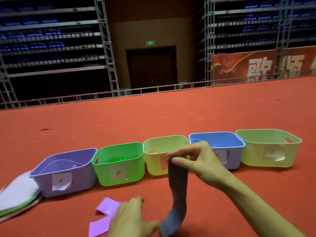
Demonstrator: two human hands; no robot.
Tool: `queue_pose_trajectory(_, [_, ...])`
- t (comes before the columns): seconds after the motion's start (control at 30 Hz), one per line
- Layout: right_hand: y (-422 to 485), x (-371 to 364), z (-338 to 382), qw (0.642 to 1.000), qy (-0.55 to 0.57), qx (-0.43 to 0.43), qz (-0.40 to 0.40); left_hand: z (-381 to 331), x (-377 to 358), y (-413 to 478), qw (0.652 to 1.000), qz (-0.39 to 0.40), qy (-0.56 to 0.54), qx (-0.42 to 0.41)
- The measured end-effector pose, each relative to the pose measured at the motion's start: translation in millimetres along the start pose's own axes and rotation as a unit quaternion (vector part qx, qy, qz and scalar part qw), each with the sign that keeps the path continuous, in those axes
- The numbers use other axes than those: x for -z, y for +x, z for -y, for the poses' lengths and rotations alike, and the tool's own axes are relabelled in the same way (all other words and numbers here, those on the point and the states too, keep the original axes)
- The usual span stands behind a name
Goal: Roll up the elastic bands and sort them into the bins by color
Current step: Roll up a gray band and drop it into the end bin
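Note:
A dark grey-blue elastic band hangs stretched between my hands. My right hand pinches its top end in front of the yellow bin. My left hand holds the band's lower end near the bottom edge of the view. A purple band lies flat on the red floor, partly under my left hand. Five labelled bins stand in a row: purple, green, yellow, blue and a pale green-yellow one.
A stack of flat lids or hoops lies at the far left beside the purple bin. Red carpet stretches behind the bins to a metal rail and scaffolding. Some bins hold rolled bands.

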State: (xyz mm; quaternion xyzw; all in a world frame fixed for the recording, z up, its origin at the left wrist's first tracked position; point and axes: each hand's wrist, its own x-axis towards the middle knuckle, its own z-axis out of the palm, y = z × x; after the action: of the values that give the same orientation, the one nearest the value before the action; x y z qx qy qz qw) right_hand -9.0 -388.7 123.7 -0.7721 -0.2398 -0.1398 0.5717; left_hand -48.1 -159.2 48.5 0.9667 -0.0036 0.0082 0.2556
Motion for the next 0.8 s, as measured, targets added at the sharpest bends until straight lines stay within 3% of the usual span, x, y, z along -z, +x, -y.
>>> queue_pose_trajectory(0.07, [3.6, -15.8, 6.4, 0.998, -0.029, 0.01, 0.046, -29.3, 2.5, -7.0, 0.982, -0.042, -0.148, -0.11])
queue_pose_trajectory(0.13, [6.0, -19.7, 8.4, 0.999, 0.007, 0.005, 0.035, -52.0, 13.8, -6.5, 0.926, -0.067, -0.317, -0.195])
queue_pose_trajectory(0.23, [6.1, -19.0, 12.1, 0.996, 0.092, 0.005, -0.022, -64.7, 30.6, -1.8, 0.887, -0.098, -0.419, -0.168])
queue_pose_trajectory(0.33, [2.2, -20.1, 10.1, 0.989, 0.14, -0.019, -0.053, -66.2, 37.5, 0.2, 0.871, -0.064, -0.464, -0.147])
queue_pose_trajectory(0.47, [1.3, -15.0, 6.7, 0.972, 0.217, -0.085, -0.021, -66.6, 36.5, 1.6, 0.861, -0.062, -0.488, -0.126])
queue_pose_trajectory(0.57, [2.2, -17.7, 7.2, 0.987, 0.156, -0.033, -0.023, -65.0, 39.0, -0.8, 0.864, -0.055, -0.485, -0.127])
queue_pose_trajectory(0.8, [-2.2, -26.0, 17.6, 0.994, 0.07, 0.077, -0.036, -70.0, 57.4, -2.8, 0.835, -0.069, -0.533, -0.121])
